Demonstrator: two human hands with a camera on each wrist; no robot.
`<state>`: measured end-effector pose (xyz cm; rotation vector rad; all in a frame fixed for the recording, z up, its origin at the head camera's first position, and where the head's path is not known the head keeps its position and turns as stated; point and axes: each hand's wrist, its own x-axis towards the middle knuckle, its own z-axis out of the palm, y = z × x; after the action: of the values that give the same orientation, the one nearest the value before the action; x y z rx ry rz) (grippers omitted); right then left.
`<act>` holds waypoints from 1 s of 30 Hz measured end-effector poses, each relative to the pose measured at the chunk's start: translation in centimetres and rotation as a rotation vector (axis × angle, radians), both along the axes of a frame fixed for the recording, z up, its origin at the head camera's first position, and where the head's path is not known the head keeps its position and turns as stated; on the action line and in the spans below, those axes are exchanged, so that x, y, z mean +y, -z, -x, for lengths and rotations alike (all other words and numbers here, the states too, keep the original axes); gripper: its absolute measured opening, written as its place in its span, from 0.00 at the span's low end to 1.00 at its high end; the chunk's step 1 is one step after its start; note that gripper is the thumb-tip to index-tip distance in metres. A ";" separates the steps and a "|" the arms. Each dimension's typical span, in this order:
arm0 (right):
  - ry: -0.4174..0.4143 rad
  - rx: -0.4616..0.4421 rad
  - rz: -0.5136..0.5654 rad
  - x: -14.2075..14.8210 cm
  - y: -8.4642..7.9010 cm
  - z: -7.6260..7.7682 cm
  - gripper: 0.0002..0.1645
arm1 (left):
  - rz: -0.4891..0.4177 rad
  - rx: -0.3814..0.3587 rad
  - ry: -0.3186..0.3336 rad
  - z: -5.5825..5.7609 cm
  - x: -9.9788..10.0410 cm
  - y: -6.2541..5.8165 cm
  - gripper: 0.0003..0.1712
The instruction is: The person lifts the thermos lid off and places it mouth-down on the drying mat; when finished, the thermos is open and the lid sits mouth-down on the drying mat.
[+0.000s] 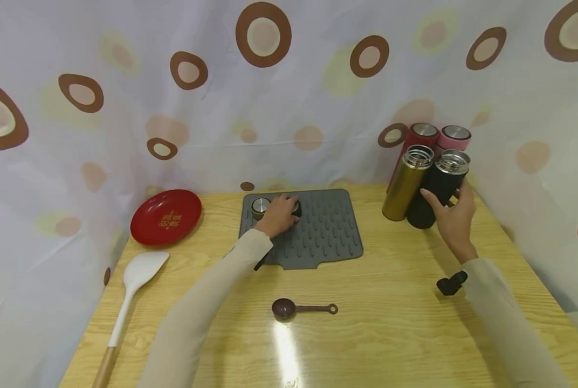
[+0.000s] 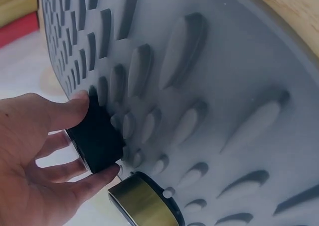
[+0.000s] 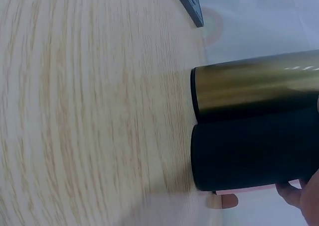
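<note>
My left hand (image 1: 278, 215) grips a black bottle lid (image 2: 97, 134) at the drying mat's back left, thumb on one side and fingers on the other. Beside it on the mat sits a gold lid (image 2: 144, 198) with a silver top (image 1: 261, 205). At the back right, my right hand (image 1: 456, 218) holds a black thermos bottle (image 1: 434, 191) around its side. Its steel mouth is uncovered, and it stands upright on the table. Right against it stands a gold thermos bottle (image 1: 405, 186), also without a lid.
Behind these stand a red bottle (image 1: 420, 137) and a pink bottle (image 1: 454, 141), both lidded. The grey drying mat (image 1: 325, 231) lies at the back middle. A brown measuring spoon (image 1: 285, 308) is in front. At left are a red plate (image 1: 165, 237) and a white spatula (image 1: 140, 269).
</note>
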<state>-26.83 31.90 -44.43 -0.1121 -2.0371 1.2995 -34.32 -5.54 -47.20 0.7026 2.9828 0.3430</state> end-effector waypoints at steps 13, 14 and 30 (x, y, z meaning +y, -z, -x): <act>-0.081 -0.244 -0.048 2.9 1.3 2.2 0.37 | 0.006 -0.006 -0.023 -0.2 -0.5 -0.3 0.32; -0.091 -0.255 -0.054 3.0 1.3 2.2 0.37 | 0.012 -0.007 -0.025 -0.2 -0.5 -0.2 0.33; -0.289 -0.393 -0.147 6.8 -0.6 1.9 0.43 | -0.020 0.006 -0.005 -0.2 -0.2 0.2 0.33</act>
<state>-28.75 38.75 -43.78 -0.0040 -2.5530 1.3770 -34.17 -5.76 -47.36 0.6993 2.9916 0.3726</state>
